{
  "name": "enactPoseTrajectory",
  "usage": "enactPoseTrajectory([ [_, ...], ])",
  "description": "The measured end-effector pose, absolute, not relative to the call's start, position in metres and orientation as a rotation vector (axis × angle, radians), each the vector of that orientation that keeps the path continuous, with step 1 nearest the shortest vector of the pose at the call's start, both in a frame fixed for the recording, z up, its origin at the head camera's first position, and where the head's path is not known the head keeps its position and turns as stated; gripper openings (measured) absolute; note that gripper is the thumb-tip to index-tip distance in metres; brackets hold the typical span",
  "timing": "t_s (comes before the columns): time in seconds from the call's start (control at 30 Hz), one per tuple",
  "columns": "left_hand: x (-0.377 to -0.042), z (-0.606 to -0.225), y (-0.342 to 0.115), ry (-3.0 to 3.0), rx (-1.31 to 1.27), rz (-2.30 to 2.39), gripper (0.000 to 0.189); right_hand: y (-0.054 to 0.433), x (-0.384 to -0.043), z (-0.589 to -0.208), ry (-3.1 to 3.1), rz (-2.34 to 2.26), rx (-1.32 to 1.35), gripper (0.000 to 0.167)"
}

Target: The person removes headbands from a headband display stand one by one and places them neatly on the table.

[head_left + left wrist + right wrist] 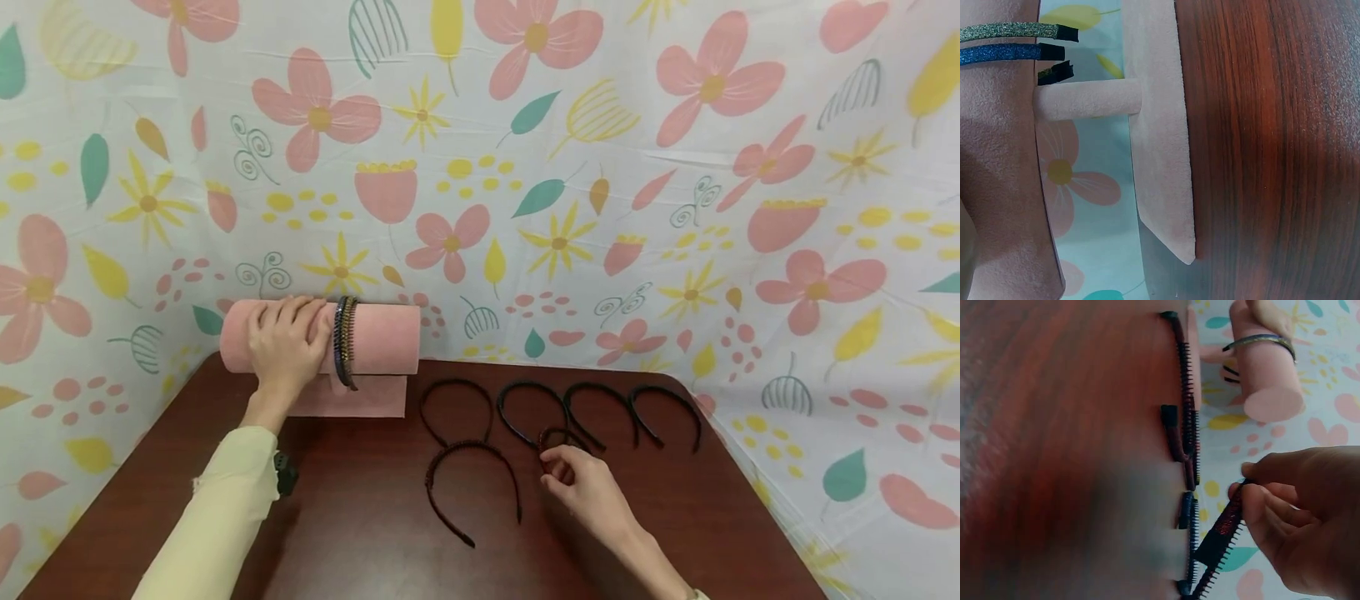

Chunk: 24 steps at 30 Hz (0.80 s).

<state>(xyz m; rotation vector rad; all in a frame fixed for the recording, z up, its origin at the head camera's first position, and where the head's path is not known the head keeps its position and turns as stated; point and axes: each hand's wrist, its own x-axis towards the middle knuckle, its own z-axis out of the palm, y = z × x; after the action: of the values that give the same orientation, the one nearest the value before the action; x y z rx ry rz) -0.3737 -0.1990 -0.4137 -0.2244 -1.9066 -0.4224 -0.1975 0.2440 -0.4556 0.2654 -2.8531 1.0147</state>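
A pink plush headband stand [386, 337], a padded roll on a short post and flat base [1160, 137], stands at the table's back left. My left hand [288, 346] grips the roll from above, its fingers curved over the top. Just right of that hand, several headbands [345, 342] circle the roll; a glittery green one [1016, 30] and a blue one [1004, 55] show up close. Over the table, my right hand [592, 492] pinches a dark red toothed headband [1229, 522] between thumb and fingers, near one end.
Two dark headbands, one behind [456, 382] and one in front [468, 444], lie on the brown table [360, 500] left of my right hand. Three black headbands [600, 386] form a row along the back right. A flower-patterned cloth [480, 167] hangs behind the table.
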Motion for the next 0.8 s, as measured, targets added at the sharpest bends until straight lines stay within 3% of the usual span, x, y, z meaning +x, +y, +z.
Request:
enactPoseTrajectory([
  [0.6,-0.371,-0.414,-0.2,-1.923,-0.225,-0.433,0.041,0.239,-0.211,-0.481,-3.054,1.32,0.427,0.025],
  [0.8,-0.372,-0.415,-0.199,-1.925,-0.224,-0.439,0.041,0.24,-0.212,-0.477,-3.064,1.238,0.421,0.021],
])
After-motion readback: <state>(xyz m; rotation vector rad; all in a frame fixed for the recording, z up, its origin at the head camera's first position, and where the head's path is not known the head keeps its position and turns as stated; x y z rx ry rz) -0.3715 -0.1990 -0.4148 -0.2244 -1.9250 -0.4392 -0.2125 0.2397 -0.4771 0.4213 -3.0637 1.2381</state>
